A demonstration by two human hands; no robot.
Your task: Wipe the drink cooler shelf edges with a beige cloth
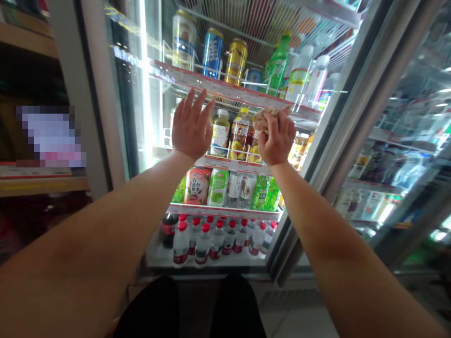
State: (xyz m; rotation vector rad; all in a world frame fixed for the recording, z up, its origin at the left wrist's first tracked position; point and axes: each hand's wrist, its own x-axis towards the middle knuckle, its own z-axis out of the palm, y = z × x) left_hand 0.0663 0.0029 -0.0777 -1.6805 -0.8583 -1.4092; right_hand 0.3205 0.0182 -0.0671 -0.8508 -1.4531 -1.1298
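My right hand [277, 137] is closed on a crumpled beige cloth [263, 120] in front of the glass of a drinks fridge, level with the second shelf from the top. My left hand [192, 126] is raised at about the same height, fingers stretched and slightly apart, holding nothing. Whether its palm touches the glass I cannot tell. Between the two hands show a bottle with a pale lid [220, 131] and a yellow-capped tea bottle [241, 133]. The glass door [123, 84] carries light reflections on its left side.
Cans [213, 52] and a green bottle [280, 58] stand on the upper shelf. Below are cartons [198, 186] and several red-capped water bottles [202, 244]. A metal door frame [352, 145] slants along the right, with another fridge beyond it. Wooden shelving [42, 185] is on the left.
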